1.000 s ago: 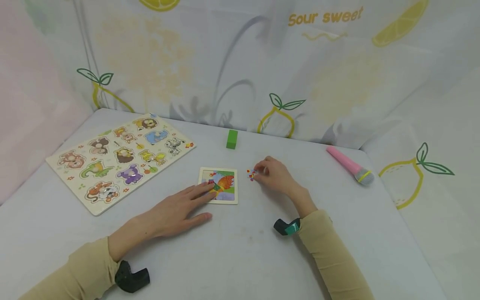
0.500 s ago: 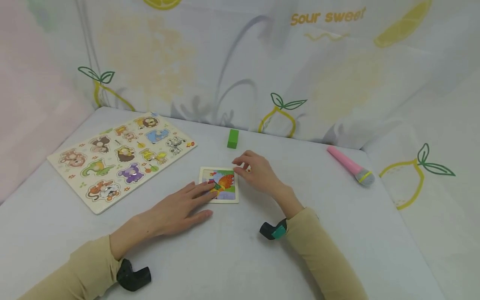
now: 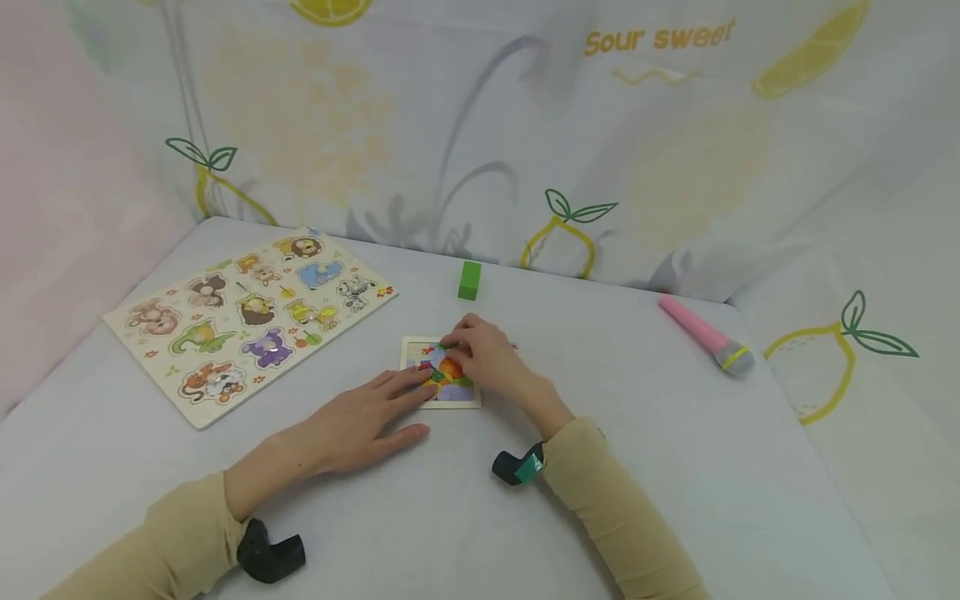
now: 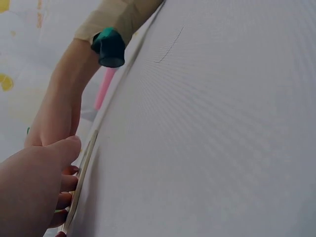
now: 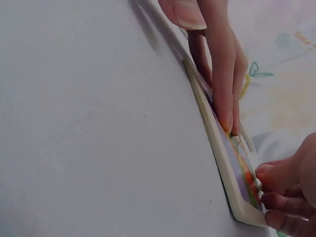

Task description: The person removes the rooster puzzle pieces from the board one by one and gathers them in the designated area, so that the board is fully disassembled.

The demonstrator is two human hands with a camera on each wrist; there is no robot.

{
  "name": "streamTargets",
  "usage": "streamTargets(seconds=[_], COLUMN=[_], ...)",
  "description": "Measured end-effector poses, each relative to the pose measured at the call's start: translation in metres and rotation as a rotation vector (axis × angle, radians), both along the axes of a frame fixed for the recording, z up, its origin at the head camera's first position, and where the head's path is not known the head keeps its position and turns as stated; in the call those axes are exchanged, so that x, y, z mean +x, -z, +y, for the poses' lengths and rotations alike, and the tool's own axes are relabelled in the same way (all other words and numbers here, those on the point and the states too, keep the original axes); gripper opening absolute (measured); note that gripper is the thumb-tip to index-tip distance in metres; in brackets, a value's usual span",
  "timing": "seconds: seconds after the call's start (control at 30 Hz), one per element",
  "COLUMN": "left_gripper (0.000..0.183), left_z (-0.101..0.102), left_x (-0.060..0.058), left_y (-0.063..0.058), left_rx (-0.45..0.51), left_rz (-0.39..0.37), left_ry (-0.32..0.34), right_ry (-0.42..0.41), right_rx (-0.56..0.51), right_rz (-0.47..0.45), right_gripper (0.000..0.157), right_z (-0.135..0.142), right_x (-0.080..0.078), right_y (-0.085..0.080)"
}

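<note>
Left hand [image 3: 360,425] spread, I rest its fingertips on the puzzle [image 3: 453,406]; my right hand [image 3: 483,354] bends its fingers over the puzzle's far right part, and I cannot tell whether they pinch anything. White table [image 3: 420,533] spreads wide toward me and rightward. Leftward, the board [image 3: 288,358] slants, its right corner near the puzzle. The mic [image 3: 705,336] lies beside the table's right edge. Lying flat mid-table, sides roughly squared to me, the puzzle shows no clear long axis. Beyond it sits the block [image 3: 469,281].
</note>
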State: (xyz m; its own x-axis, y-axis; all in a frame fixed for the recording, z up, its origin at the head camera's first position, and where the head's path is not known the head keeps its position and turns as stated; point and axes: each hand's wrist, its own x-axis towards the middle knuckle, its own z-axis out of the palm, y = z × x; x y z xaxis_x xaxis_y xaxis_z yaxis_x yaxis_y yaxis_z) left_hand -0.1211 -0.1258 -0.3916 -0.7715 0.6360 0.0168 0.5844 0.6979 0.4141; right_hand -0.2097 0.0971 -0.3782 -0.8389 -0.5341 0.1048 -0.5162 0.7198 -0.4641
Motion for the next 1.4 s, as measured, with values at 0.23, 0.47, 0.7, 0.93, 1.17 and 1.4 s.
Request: streamTargets(seconds=[0.23, 0.47, 0.7, 0.93, 1.17, 1.4], left_gripper=[0.064, 0.063, 0.062, 0.067, 0.067, 0.067], left_z=[-0.0003, -0.0003, 0.0004, 0.0007, 0.0006, 0.0008], left_x=[-0.0004, -0.0008, -0.0002, 0.001, 0.0014, 0.0017], left_y=[0.0012, 0.0014, 0.0015, -0.0006, -0.0014, -0.0011], left_rx=[-0.001, 0.012, 0.022, 0.006, 0.005, 0.005], left_rz=[0.001, 0.021, 0.041, -0.014, -0.012, -0.008], left_ry=[-0.005, 0.003, 0.024, 0.029, 0.028, 0.027], right_ry=[-0.037, -0.105, -0.077, -0.047, -0.045, -0.032], right_rx=[0.012, 0.055, 0.019, -0.009, -0.002, 0.0], right_rz=[0.037, 0.084, 0.042, -0.027, -0.028, -0.044], right_gripper=[0.021, 0.024, 0.027, 0.022, 0.022, 0.022], right_z=[-0.0007, 0.0004, 0.0006, -0.0021, -0.0027, -0.0031], right_x=[0.0034, 0.0047, 0.0045, 0.0048, 0.0046, 0.0051], right_y=[0.0001, -0.0006, 0.0021, 0.0045, 0.0065, 0.0073])
